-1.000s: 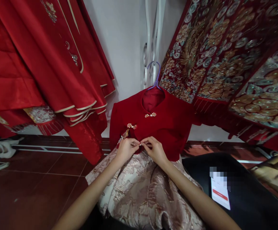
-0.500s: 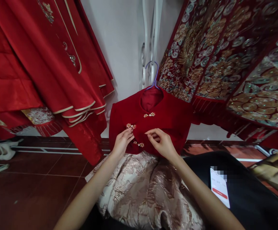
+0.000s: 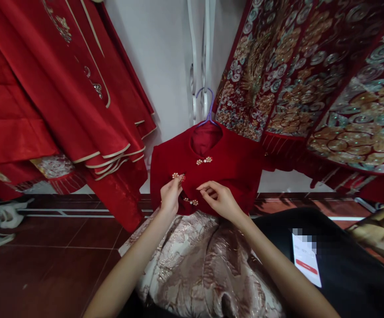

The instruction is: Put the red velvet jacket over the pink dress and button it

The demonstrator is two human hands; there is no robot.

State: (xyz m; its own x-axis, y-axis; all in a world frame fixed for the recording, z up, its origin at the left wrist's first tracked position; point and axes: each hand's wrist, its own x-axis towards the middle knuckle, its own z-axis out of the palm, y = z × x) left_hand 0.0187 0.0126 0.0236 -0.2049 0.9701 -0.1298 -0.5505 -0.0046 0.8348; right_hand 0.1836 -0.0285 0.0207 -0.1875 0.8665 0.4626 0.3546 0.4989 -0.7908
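Observation:
A red velvety jacket (image 3: 235,150) with a round neckline hangs in front of me on a purple hanger (image 3: 210,108). My left hand (image 3: 170,195) pinches a gold-and-pearl clasp (image 3: 175,176) at the left of the front, its fingertips covering part of it. To the right, my right hand (image 3: 221,199) is closed in a pinch against the jacket front; whatever lies between its fingertips is too small to make out. Another beaded clasp (image 3: 204,160) sits below the neckline, and a lower clasp (image 3: 191,202) shows between my hands. Shiny brocade fabric (image 3: 182,265) spreads beneath the jacket.
Red garments (image 3: 112,119) hang on the left, and a heavily embroidered garment (image 3: 288,84) on the right. A phone (image 3: 306,265) lies on a black surface (image 3: 344,269) at my right. White shoes (image 3: 11,217) stand by a metal rack bar (image 3: 79,213) near the floor.
My left fingers have closed further over the left clasp, covering more of it. My right hand keeps its pinch, little moved. The view has shifted slightly.

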